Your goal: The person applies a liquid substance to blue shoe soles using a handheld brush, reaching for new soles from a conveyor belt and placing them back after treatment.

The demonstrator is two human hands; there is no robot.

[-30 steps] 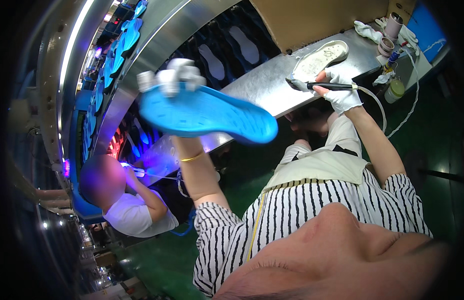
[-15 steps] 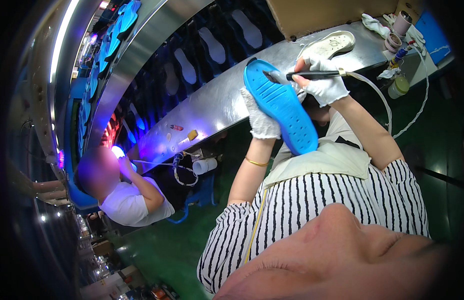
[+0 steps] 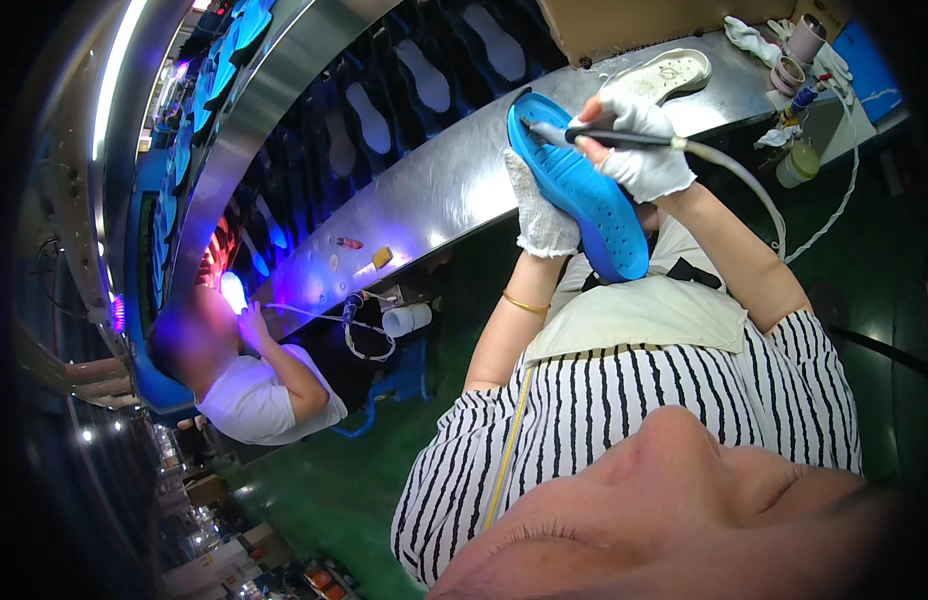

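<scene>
Your left hand (image 3: 541,215) grips the blue sole (image 3: 579,185) from behind, fingers wrapped on its edge, held up before the steel desk (image 3: 454,190). Your right hand (image 3: 639,145) pinches the hosed pen tool (image 3: 609,138); keep its tip steady at the sole's upper rim.

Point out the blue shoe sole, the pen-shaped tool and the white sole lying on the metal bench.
blue shoe sole (image 3: 594,205), head view, middle of its dimpled face.
pen-shaped tool (image 3: 624,139), head view, dark barrel.
white sole (image 3: 669,72), head view, its centre.
</scene>
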